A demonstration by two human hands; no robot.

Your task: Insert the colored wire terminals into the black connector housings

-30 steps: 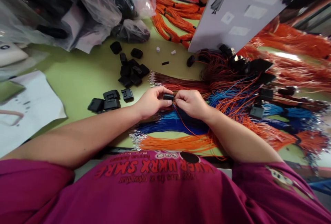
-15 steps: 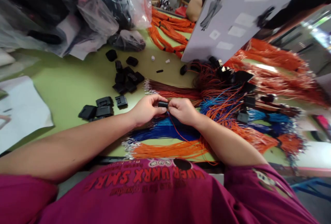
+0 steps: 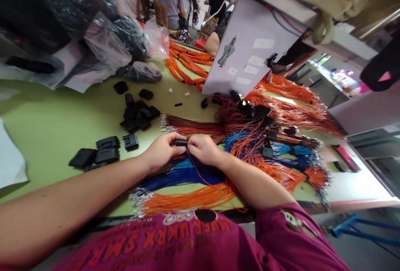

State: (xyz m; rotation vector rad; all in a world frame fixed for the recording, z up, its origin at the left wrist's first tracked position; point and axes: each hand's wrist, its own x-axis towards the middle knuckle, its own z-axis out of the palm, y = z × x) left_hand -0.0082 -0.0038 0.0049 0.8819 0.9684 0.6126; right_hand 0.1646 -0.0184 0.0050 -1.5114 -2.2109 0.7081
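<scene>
Between thumb and fingers, my left hand (image 3: 161,153) grips a small black plastic connector housing (image 3: 181,142). My right hand (image 3: 204,150) is closed in a pinch at the housing's right end, where thin wires meet it; the fingertips hide the exact spot. A red wire (image 3: 197,171) hangs in a curve from just below those fingertips. Under both hands lie bundles of dark blue wires (image 3: 184,179) and orange wires (image 3: 190,199) with metal-tipped ends at the left. Brown-red wires (image 3: 195,126) lie just beyond the fingers.
Black connector housings (image 3: 137,114) are heaped beyond my left forearm, with larger black housings (image 3: 107,155) nearer. A tangled wire heap (image 3: 237,125) lies to the right, before a leaning white board (image 3: 240,54). Plastic bags (image 3: 106,43) stand at the back left. People sit in the background.
The camera view has shifted, so the hands and table appear lower and farther left. Both hands keep their hold at the connector housing, with little visible change between them.
</scene>
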